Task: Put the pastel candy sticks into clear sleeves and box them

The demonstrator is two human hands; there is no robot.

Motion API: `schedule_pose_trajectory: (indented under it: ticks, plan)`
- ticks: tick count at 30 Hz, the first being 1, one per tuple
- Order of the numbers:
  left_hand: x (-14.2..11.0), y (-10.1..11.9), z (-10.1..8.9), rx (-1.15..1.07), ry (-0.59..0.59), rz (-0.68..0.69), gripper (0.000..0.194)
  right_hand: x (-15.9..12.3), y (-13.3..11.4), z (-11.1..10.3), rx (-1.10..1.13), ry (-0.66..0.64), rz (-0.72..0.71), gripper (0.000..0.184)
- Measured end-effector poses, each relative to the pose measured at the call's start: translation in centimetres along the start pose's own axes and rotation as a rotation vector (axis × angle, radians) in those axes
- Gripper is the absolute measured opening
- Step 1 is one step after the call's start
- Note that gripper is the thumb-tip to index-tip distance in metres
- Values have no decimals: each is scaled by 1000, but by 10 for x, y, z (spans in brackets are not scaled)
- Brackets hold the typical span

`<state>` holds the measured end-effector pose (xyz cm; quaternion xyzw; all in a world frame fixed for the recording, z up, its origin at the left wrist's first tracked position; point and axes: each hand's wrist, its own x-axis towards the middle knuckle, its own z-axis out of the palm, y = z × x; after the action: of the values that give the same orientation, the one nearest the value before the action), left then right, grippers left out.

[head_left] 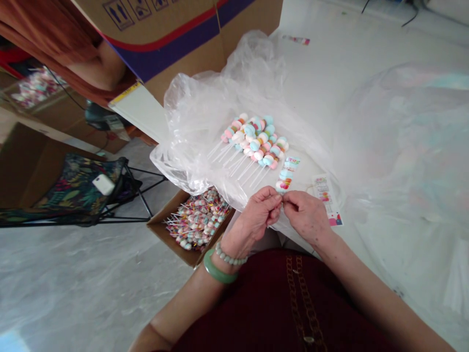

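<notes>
My left hand [261, 209] and my right hand [305, 214] meet at the table's near edge, fingers pinched together on the stick end of a candy skewer in a clear printed sleeve [287, 174]. The skewer points away from me. Just beyond it a pile of pastel marshmallow skewers [255, 140] lies on a crumpled clear plastic sheet [205, 112]. A printed paper label [326, 195] lies flat to the right of my right hand. I wear a green bangle and a bead bracelet on the left wrist.
A cardboard box [172, 239] of candy skewers stands on the floor below left. A large carton [176, 34] is at the top. A folding stool [73, 190] with a white phone sits left. A big plastic bag [410, 146] covers the table's right side.
</notes>
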<state>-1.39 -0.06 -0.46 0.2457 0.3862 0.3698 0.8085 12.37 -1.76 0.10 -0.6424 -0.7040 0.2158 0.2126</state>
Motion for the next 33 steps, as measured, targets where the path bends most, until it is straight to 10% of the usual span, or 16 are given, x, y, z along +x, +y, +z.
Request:
schedule_pose_trajectory:
  ticks: [11,16,23,28,33]
  plan:
    - [0,10,-2,-142,104,40,32,-19,10,-5,-160,-112,-14,15]
    - [-6,14,-6,-44,62,99,31,-16,21,-27,361,-94,224,23]
    - [-10,11,2,-20,48,94,28,-10,-5,-3,1114,-202,378,10]
    - [-9,2,-3,-20,126,35,23,-19,-11,-5,958,-83,372,10]
    - [-6,-12,0,125,173,-54,21,-23,-9,1,482,155,26,18]
